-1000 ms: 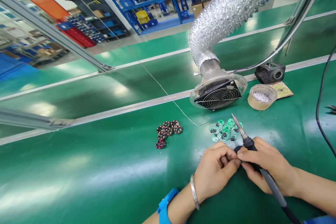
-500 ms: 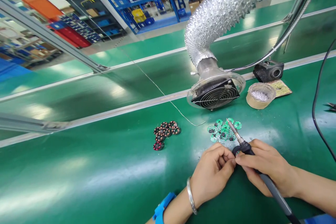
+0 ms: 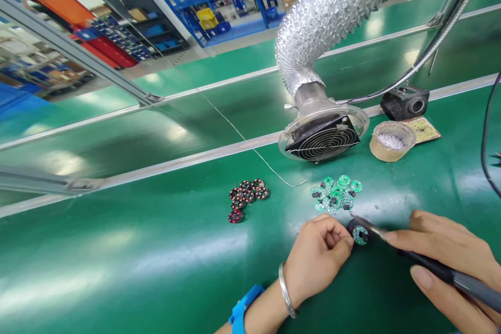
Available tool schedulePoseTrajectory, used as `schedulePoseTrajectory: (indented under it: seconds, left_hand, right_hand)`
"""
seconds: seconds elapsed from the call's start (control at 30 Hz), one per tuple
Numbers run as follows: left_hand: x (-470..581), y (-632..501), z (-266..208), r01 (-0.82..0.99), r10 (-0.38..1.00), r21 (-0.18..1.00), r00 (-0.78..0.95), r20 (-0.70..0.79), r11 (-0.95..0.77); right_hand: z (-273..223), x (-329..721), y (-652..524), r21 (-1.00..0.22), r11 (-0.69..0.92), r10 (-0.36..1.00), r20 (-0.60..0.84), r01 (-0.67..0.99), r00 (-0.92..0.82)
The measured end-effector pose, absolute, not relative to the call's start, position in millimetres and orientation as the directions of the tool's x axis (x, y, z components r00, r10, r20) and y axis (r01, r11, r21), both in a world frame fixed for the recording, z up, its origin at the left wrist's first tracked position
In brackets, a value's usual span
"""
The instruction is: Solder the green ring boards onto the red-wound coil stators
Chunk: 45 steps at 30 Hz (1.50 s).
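Observation:
My left hand pinches the edge of a round black part with a green circuit board facing up. My right hand is closed around the dark handle of a soldering iron. The iron points left, and its metal tip lies over or close to the upper edge of the black part; I cannot tell whether they touch. Just beyond my hands lies a loose pile of small round green circuit boards, some with black pieces on them. Several copper-wound coils sit in a group farther left.
A fume extractor fan hangs on a silver flexible duct above the boards. A round tub of metal shavings, a yellowish sponge pad and a black iron stand are at back right. Thin solder wire dangles to the table.
My right hand has moved right, away from my left hand, drawing the soldering iron back so its tip comes down by the black part. The board's face now shows. My left hand stays put.

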State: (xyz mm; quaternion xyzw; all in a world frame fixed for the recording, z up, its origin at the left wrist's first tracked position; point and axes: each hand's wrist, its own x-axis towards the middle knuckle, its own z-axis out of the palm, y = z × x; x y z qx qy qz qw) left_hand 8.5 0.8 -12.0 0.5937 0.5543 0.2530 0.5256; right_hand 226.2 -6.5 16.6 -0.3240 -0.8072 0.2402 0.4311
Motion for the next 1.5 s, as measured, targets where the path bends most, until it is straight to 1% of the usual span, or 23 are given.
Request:
schedulePoseTrajectory:
  seconds: [0.17, 0.4, 0.9, 1.07, 1.2, 1.3, 1.43, 1.5]
  left_hand:
    - [8, 0, -11, 0.382, 0.924, 0.905, 0.246, -0.294, 0.186]
    - [9, 1, -10, 0.396, 0.93, 0.903, 0.241, -0.276, 0.165]
    - [9, 1, -9, 0.405, 0.93, 0.9, 0.243, -0.276, 0.162]
    - [10, 1, -9, 0.406, 0.931, 0.9, 0.241, -0.274, 0.159]
    - [10, 1, -10, 0.406, 0.931, 0.9, 0.242, -0.273, 0.158]
    - [9, 1, -11, 0.407, 0.93, 0.9, 0.247, -0.274, 0.157]
    - [10, 0, -11, 0.403, 0.932, 0.902, 0.244, -0.266, 0.152]
    - [10, 1, -11, 0.395, 0.934, 0.907, 0.245, -0.259, 0.147]
  right_hand:
    - [22, 227, -10, -0.697, 0.642, 0.752, 0.491, 0.32, -0.439]
    - [19, 225, -9, -0.751, 0.6, 0.77, 0.45, 0.275, -0.452]
    - [18, 225, -9, -0.735, 0.613, 0.763, 0.454, 0.29, -0.46]
    - [22, 228, -11, -0.732, 0.591, 0.787, 0.429, 0.34, -0.444]
    - [26, 236, -13, -0.705, 0.579, 0.805, 0.412, 0.41, -0.427]
    - [20, 235, -9, -0.67, 0.61, 0.786, 0.448, 0.423, -0.425]
    - [3, 221, 1, -0.583, 0.684, 0.729, 0.542, 0.438, -0.418]
    - [-5, 213, 4, -0.53, 0.7, 0.714, 0.514, 0.478, -0.475]
